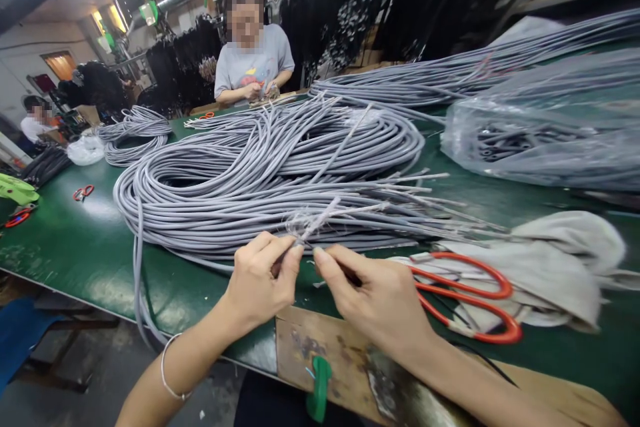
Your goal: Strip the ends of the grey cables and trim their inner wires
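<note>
My left hand (267, 277) pinches the end of a grey cable between thumb and forefinger. A frayed tuft of whitish fibres and stripped strands (320, 220) stands up just above the fingertips. Close beside it, my right hand (370, 290) is also closed in a pinch, its fingertips on a thin dark piece at the same cable end. How the two pieces join is hidden by the fingers. Behind both hands lies a big looped bundle of grey cables (200, 213), many with stripped, pale ends pointing right. Large scissors with red handles (470, 293) lie by my right wrist.
A pale cloth (575, 260) lies right of the scissors on the green table (80, 260). Clear plastic bags (530, 140) hold dark parts at the right. Small red scissors (83, 193) lie left. A green clamp (319, 387) sits at the front edge. A co-worker (255, 60) works opposite.
</note>
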Demonstrator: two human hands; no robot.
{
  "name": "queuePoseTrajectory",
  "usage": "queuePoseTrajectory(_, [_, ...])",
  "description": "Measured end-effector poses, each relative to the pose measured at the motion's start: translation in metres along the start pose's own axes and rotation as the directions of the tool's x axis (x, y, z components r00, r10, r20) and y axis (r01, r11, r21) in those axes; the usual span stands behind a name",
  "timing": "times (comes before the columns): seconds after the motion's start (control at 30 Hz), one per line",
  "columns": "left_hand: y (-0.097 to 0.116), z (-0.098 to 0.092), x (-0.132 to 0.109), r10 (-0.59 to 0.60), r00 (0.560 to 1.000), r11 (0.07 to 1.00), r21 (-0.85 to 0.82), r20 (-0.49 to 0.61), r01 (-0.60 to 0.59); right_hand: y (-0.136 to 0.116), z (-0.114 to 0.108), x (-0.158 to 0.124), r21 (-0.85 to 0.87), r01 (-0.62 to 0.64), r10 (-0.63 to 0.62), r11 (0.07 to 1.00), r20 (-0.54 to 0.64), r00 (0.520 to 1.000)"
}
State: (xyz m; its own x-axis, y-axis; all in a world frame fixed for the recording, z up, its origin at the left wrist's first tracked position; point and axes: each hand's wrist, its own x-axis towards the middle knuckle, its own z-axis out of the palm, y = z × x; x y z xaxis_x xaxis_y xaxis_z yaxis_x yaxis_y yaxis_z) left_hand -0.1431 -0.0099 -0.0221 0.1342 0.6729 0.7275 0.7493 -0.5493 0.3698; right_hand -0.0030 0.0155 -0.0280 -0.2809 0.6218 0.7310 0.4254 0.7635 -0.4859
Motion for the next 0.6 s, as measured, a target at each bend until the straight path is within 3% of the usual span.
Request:
queuePoseTrajectory(0.2, [0.002, 0.004, -0.003, 0.036, 0.997, 0.999, 0.012, 0.061, -0.037, 0.002, 0.002, 0.002, -0.114, 0.085, -0.091, 0.99, -0.049, 0.995])
queuePoseTrajectory(0.33, [-0.004, 0.007, -0.004, -0.006, 0.997, 0.999, 0.053, 0.083, 0.002, -0.007, -0.002, 0.0, -0.143, 0.228, -0.234, 0.963, -0.027, 0.972])
queuePoseTrajectory(0.37, [-0.007, 0.008, -0.004, -0.04, 0.995, 0.997, 0.074, 0.092, 0.033, -0.012, -0.003, -0.002, -0.122, 0.308, -0.311, 0.944, -0.011, 0.95])
queuePoseTrajectory(0.43, [-0.012, 0.008, -0.003, -0.121, 0.986, 0.987, 0.119, 0.112, 0.108, -0.021, -0.005, -0.008, -0.01, 0.507, -0.507, 0.862, 0.034, 0.861])
queuePoseTrajectory(0.47, [-0.013, 0.007, -0.002, -0.158, 0.981, 0.981, 0.13, 0.114, 0.143, -0.024, -0.005, -0.01, 0.055, 0.571, -0.573, 0.819, 0.047, 0.818])
queuePoseTrajectory(0.5, [-0.014, 0.006, -0.001, -0.187, 0.976, 0.977, 0.125, 0.113, 0.172, -0.025, -0.005, -0.012, 0.1, 0.583, -0.59, 0.807, 0.065, 0.805])
queuePoseTrajectory(0.6, [-0.012, 0.001, 0.002, -0.229, 0.968, 0.973, 0.031, 0.102, 0.227, -0.016, -0.003, -0.011, 0.04, 0.315, -0.317, 0.948, 0.088, 0.944])
